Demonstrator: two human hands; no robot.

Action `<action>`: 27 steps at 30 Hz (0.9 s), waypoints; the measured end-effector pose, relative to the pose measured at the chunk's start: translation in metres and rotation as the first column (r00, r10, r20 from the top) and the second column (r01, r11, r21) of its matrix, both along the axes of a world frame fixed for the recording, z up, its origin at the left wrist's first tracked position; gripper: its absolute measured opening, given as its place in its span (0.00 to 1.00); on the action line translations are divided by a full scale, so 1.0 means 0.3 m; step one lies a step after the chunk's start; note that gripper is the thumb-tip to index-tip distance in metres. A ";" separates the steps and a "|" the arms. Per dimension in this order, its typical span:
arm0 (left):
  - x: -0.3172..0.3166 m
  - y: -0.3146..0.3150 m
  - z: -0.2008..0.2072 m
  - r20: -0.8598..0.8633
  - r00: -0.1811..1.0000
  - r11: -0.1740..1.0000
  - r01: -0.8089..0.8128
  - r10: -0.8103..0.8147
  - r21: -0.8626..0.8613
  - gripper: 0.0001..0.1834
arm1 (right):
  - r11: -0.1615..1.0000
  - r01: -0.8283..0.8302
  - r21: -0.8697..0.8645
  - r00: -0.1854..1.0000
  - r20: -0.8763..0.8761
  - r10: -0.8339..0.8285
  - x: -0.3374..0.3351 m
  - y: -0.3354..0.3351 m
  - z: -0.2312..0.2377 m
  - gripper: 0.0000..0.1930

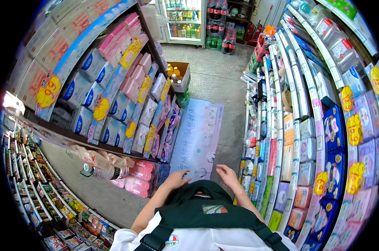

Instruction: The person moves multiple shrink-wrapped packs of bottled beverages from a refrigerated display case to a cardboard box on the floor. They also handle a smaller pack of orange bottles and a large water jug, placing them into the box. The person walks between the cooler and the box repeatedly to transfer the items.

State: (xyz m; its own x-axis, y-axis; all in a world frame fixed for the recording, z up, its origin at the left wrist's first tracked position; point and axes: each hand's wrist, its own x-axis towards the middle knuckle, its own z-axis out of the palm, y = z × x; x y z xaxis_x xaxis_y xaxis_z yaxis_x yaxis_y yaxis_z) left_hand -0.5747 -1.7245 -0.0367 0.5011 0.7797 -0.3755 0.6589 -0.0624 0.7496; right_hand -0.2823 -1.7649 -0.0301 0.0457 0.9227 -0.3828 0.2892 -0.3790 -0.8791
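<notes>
My left hand [177, 179] is held out in front of me at waist height, its fingers loosely stretched and nothing in it. Level with it, my right hand [226, 174] has lightly bent fingers, also holding nothing that I can see. A gap separates the two hands. Beyond and below them, a flat pale blue and lilac printed sheet [198, 129] lies on the floor. Closest to my left hand are pink wrapped packs [138, 180] at the foot of the left shelf. The dark green apron [193, 209] I wear covers my front.
Shelves of tissue packs [89, 90] rise on the left, and packed shelves [298, 146] line the right side of the aisle. A carton of bottles [179, 79] juts out at the left shelf's end. Farther off stand a drinks fridge [183, 21] and stacked bottle packs [214, 25].
</notes>
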 end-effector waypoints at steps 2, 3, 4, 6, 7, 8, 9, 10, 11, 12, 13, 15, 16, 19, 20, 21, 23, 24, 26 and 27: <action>0.075 0.121 -0.002 -0.047 0.999 1.000 -0.004 0.004 0.011 0.25 | 0.999 0.050 -0.005 0.997 -0.063 -0.050 0.094 0.081 -0.006 0.17; 0.102 0.184 -0.011 -0.071 0.997 1.000 -0.004 0.006 0.020 0.24 | 0.997 0.073 -0.008 0.993 -0.093 -0.073 0.133 0.130 0.008 0.17; 0.113 0.240 -0.021 -0.123 0.992 0.999 0.013 -0.007 0.046 0.23 | 0.995 0.095 -0.013 0.988 -0.123 -0.096 0.166 0.183 0.010 0.16; 0.104 0.355 -0.050 -0.226 0.974 0.994 0.048 -0.025 0.099 0.21 | 0.994 0.110 0.011 0.988 -0.114 -0.108 0.218 0.290 -0.025 0.16; 0.117 0.421 -0.070 -0.244 0.970 0.988 0.048 -0.010 0.150 0.18 | 0.992 0.121 0.039 0.987 -0.109 -0.116 0.248 0.351 -0.041 0.16; 0.132 0.482 -0.090 -0.212 0.977 0.993 0.007 0.018 0.118 0.18 | 0.989 0.129 0.067 0.987 -0.105 -0.122 0.276 0.411 -0.058 0.16; 0.151 0.554 -0.092 -0.180 0.982 0.995 -0.037 0.053 0.094 0.17 | 0.992 0.111 0.063 0.986 -0.133 -0.102 0.309 0.476 -0.078 0.16; 0.167 0.631 -0.099 -0.147 0.985 0.994 -0.081 0.090 0.070 0.17 | 0.993 0.105 0.049 0.988 -0.117 -0.099 0.343 0.553 -0.087 0.16; 0.177 0.711 -0.133 -0.187 0.981 0.996 -0.046 0.059 0.075 0.18 | 0.993 0.111 0.046 0.988 -0.110 -0.106 0.376 0.632 -0.092 0.16; 0.184 0.800 -0.170 -0.229 0.973 0.997 -0.011 0.029 0.079 0.18 | 0.992 0.118 0.043 0.988 -0.105 -0.113 0.405 0.712 -0.102 0.16; 0.213 0.890 -0.180 -0.324 0.946 0.996 0.044 -0.017 0.076 0.19 | 0.990 0.140 0.033 0.985 -0.109 -0.136 0.443 0.787 -0.123 0.16; 0.301 1.115 -0.197 -0.385 0.913 0.975 0.191 -0.132 0.117 0.19 | 0.982 0.187 0.000 0.978 -0.099 -0.186 0.554 0.975 -0.161 0.15; 0.341 1.194 -0.176 -0.411 0.896 0.964 0.236 -0.165 0.126 0.18 | 0.984 0.172 0.038 0.984 -0.051 -0.170 0.592 1.059 -0.123 0.15; 0.527 1.515 -0.092 -0.181 0.979 0.963 0.135 -0.093 0.234 0.17 | 0.983 0.174 0.063 0.985 -0.018 -0.174 0.716 1.357 0.001 0.15; 0.605 1.616 -0.051 -0.113 0.990 0.962 0.109 -0.083 0.249 0.17 | 0.975 0.188 0.118 0.982 -0.019 -0.187 0.771 1.441 -0.003 0.15; 0.658 1.704 -0.012 -0.118 0.986 0.952 0.144 -0.116 0.270 0.17 | 0.971 0.199 0.130 0.980 -0.013 -0.199 0.795 1.528 0.020 0.15; 0.781 1.892 0.057 -0.101 0.978 0.928 0.203 -0.180 0.312 0.18 | 0.957 0.255 0.140 0.967 -0.048 -0.251 0.878 1.694 0.004 0.15; 0.849 1.985 0.075 -0.080 0.976 0.920 0.219 -0.204 0.326 0.18 | 0.948 0.292 0.127 0.955 -0.091 -0.282 0.929 1.772 -0.052 0.15; 0.931 2.185 0.063 -0.051 0.981 0.934 0.192 -0.185 0.300 0.18 | 0.950 0.300 0.081 0.951 -0.097 -0.292 1.023 1.936 -0.125 0.16; 0.954 2.274 0.036 -0.050 0.990 0.957 0.143 -0.134 0.253 0.18 | 0.956 0.286 0.059 0.956 -0.086 -0.281 1.053 2.034 -0.149 0.16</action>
State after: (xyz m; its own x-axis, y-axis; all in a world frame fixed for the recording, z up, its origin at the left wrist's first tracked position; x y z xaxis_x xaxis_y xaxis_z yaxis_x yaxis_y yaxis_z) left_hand -0.2885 -1.0421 -0.0261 0.6020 0.7754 -0.1907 0.6535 -0.3412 0.6757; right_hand 0.0335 -1.1547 -0.0746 0.2825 0.9005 -0.3306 0.1105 -0.3729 -0.9213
